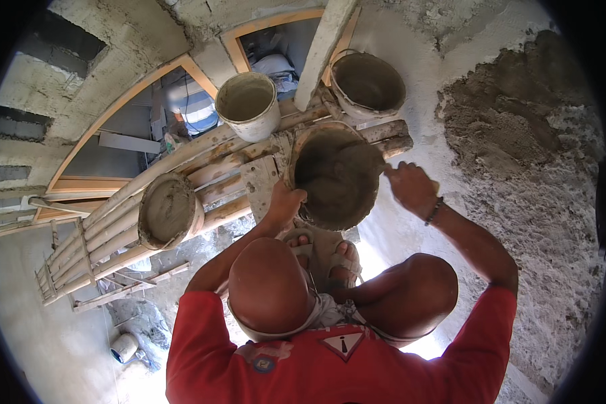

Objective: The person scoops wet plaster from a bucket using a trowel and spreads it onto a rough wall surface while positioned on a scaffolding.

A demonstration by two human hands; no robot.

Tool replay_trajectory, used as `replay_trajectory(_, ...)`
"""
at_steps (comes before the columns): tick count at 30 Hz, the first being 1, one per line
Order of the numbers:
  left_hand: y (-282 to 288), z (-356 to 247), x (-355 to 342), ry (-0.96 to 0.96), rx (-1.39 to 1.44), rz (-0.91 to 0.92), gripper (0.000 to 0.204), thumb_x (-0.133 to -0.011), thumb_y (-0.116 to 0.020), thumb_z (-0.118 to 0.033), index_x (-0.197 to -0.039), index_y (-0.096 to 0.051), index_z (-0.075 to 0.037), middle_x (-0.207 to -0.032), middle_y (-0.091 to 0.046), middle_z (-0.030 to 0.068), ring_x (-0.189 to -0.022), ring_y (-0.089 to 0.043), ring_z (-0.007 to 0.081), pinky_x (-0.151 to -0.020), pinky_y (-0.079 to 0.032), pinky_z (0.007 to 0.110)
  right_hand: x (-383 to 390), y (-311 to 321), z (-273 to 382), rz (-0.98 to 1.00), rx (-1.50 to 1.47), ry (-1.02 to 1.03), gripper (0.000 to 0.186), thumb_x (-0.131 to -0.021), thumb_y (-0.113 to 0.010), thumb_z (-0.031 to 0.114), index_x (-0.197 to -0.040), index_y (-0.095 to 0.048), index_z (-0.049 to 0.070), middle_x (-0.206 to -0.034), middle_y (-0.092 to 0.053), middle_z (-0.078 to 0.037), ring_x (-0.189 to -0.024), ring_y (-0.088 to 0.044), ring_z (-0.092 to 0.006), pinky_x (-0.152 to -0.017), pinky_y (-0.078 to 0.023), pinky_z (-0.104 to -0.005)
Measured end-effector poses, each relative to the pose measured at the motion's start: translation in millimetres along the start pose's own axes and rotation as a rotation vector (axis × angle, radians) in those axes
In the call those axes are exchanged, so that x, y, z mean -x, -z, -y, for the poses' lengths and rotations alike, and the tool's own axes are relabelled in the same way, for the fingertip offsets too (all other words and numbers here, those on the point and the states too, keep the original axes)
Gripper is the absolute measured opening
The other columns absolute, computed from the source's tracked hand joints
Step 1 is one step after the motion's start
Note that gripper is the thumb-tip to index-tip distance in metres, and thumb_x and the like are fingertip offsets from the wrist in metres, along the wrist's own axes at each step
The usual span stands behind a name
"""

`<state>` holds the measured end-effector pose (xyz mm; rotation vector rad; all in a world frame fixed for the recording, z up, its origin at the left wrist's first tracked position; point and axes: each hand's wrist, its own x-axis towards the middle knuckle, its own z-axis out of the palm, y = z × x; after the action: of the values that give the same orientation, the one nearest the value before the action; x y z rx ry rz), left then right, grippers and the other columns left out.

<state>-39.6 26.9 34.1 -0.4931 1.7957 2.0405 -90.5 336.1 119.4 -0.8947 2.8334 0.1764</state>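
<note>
My left hand (284,202) grips the near rim of the mortar bucket (337,176) on the pole scaffold (182,176); my right hand (411,186), fingers closed, touches its far rim. Beyond, two buckets (248,104) look nearly empty; fresh plaster (505,128) covers part of the wall.

A single wide fisheye view, worn on the head, looks almost straight down over the person's red shirt and bent knees onto a scaffold of wooden poles (182,172). It sits close (the knees fill the lower middle), with the near bucket of mortar (337,175) just beyond them at the poles' right end. Straight edges curve toward the round dark rim. The ground lies far below at lower left; a rough plastered wall (518,168) fills the right side.
</note>
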Motion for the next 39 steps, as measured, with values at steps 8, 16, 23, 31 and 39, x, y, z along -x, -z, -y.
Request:
replay_trajectory(8,-25.0,-5.0,9.1,-0.094,0.157,-0.015,0.056,-0.072,-0.054,0.004,-0.127,-0.054,0.002,-0.093,-0.063,0.0069,-0.076,-0.057,0.0151,-0.065,-0.047,0.029,0.2,-50.1,63.5,0.227,-0.615,-0.129,0.032,-0.085,-0.062,0.026,-0.110,-0.064,0.006,-0.097,-0.069,-0.018,-0.091,-0.067,-0.0386,-0.083,-0.055,-0.0481)
replay_trajectory(16,-10.5,-45.6,22.4,-0.072,0.046,0.021,0.046,-0.073,-0.054,0.007,-0.119,-0.058,0.004,-0.095,-0.063,0.0056,-0.083,-0.058,0.0141,-0.071,-0.047,0.028,29.2,-34.1,39.9,-0.035,-0.612,-0.092,0.038,-0.088,-0.062,0.032,-0.116,-0.062,0.007,-0.102,-0.070,-0.018,-0.093,-0.067,-0.0374,-0.082,-0.054,-0.0476)
replay_trajectory(23,-17.1,-61.9,4.9,-0.105,0.124,0.153,0.040,-0.074,-0.054,0.006,-0.114,-0.061,0.004,-0.092,-0.064,0.0041,-0.080,-0.059,0.0136,-0.069,-0.048,0.029,44.2,-32.7,21.9,-0.097,-0.526,-0.136,0.038,-0.089,-0.063,0.036,-0.119,-0.062,0.012,-0.101,-0.070,-0.017,-0.097,-0.066,-0.0373,-0.080,-0.054,-0.0469)
replay_trajectory(31,-36.6,-114.5,5.6,-0.115,0.194,0.262,0.044,-0.077,-0.052,0.003,-0.120,-0.059,0.002,-0.100,-0.066,0.0064,-0.083,-0.063,0.0166,-0.072,-0.052,0.031,68.9,83.5,-2.6,0.002,-0.672,-0.309,0.043,-0.085,-0.071,0.033,-0.116,-0.058,0.006,-0.102,-0.069,-0.019,-0.099,-0.066,-0.0379,-0.087,-0.053,-0.0462)
replay_trajectory(39,-48.0,-163.6,-3.2,-0.065,0.017,0.292,0.043,-0.077,-0.053,0.003,-0.119,-0.059,0.002,-0.099,-0.066,0.0073,-0.084,-0.064,0.0182,-0.075,-0.053,0.033,140.5,248.4,-39.9,0.006,-0.757,-0.394,0.042,-0.082,-0.077,0.026,-0.113,-0.060,0.002,-0.094,-0.067,-0.014,-0.074,-0.067,-0.0229,-0.065,-0.055,-0.0367)
